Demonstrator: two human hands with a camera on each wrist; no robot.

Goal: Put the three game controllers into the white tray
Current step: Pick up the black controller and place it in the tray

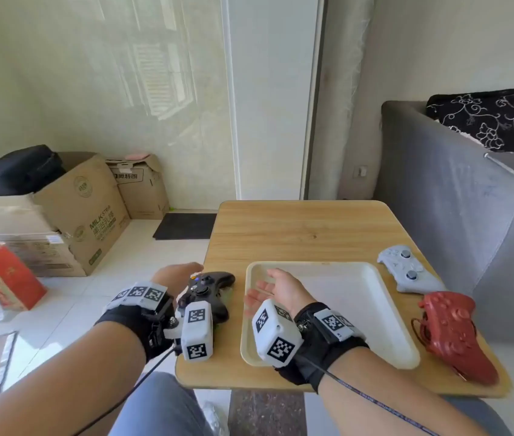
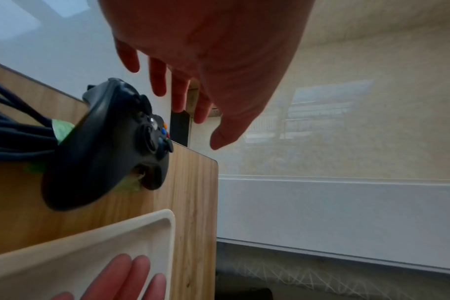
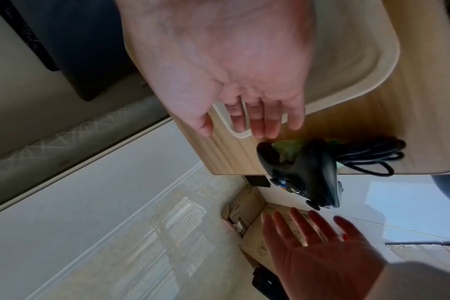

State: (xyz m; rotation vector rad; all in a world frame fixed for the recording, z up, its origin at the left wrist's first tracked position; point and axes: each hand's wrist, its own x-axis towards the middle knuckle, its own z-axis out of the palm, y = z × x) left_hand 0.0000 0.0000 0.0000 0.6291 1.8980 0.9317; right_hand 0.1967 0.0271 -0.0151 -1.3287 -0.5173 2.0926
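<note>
A black controller (image 1: 208,291) with a coiled cable lies on the wooden table (image 1: 296,234), left of the white tray (image 1: 384,313). My left hand (image 1: 177,273) hovers just left of the black controller (image 2: 108,142), fingers straight, not touching it. Over the tray's left part my right hand (image 1: 268,289) is held open, palm turned left, holding nothing. A grey controller (image 1: 406,273) and a red controller (image 1: 454,335) lie on the table right of the tray. In the right wrist view the black controller (image 3: 306,172) sits between the two open hands.
A grey sofa (image 1: 457,196) with a black patterned cushion stands close to the table's right side. Cardboard boxes (image 1: 70,212) and a black bag sit on the floor at the left, with a dark mat (image 1: 186,226) beyond the table's left edge.
</note>
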